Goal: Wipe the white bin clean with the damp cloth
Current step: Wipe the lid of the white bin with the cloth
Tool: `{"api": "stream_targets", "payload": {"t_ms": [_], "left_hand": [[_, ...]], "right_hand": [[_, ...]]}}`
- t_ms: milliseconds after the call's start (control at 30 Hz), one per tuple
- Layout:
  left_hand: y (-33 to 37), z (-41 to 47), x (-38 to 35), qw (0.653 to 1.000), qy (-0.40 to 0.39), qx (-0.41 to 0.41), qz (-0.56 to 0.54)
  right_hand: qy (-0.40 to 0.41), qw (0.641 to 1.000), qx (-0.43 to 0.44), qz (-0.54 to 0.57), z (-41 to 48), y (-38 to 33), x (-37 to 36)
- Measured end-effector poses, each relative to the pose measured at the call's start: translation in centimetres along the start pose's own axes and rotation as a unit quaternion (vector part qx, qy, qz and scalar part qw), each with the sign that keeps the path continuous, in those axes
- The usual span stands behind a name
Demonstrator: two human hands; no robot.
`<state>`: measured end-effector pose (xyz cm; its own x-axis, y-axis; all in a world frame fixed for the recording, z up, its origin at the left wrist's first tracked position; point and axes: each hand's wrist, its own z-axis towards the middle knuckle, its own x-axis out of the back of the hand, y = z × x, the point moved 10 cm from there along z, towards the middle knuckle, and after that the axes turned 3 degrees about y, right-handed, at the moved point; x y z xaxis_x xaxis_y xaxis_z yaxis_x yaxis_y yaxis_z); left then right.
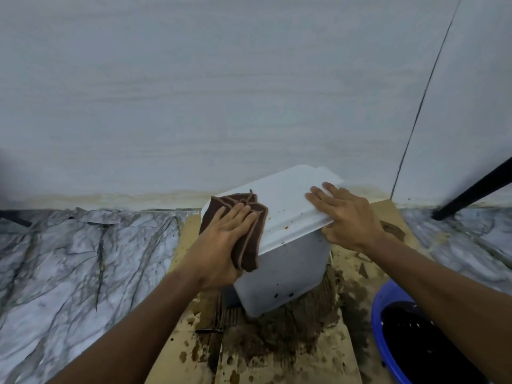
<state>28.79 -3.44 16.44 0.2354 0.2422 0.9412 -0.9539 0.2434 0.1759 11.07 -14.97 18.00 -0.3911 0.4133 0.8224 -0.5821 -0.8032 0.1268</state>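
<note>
The white bin (285,275) stands on wet, stained cardboard, its lid closed and dotted with small brown specks. A folded brown cloth (250,245) lies over the lid's left front corner and hangs down the side. My left hand (221,245) presses flat on the cloth, fingers together, thumb side wrapped around the bin's corner. My right hand (346,217) rests on the right edge of the lid, fingers spread across the top and thumb under the rim, steadying the bin.
Soaked brown cardboard (279,342) lies under the bin on a marble-patterned floor (69,259). A blue basin (388,314) of dark water sits at the lower right. A black leg (476,187) slants at the right. A pale wall (221,92) rises just behind.
</note>
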Motion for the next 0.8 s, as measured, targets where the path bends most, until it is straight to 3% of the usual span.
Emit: {"api": "stream_targets", "payload": {"t_ms": [200,400,567,800], "left_hand": [[-5.2,-0.2,1.6,0.997,0.023,0.046,-0.053],[-3.6,-0.1,1.1,0.997,-0.01,0.05,-0.052],[-3.7,-0.7,1.7,0.979,-0.04,0.104,-0.171],[-4.9,-0.7,1.6,0.993,-0.024,0.097,-0.06]], "right_hand": [[-0.028,0.999,0.001,-0.046,-0.5,-4.7,1.2],[-0.069,0.997,-0.029,-0.025,-0.7,-3.6,2.3],[-0.163,0.983,-0.081,-0.008,-1.1,-2.6,2.3],[-0.228,0.962,-0.141,0.043,-2.2,-1.3,1.7]]}}
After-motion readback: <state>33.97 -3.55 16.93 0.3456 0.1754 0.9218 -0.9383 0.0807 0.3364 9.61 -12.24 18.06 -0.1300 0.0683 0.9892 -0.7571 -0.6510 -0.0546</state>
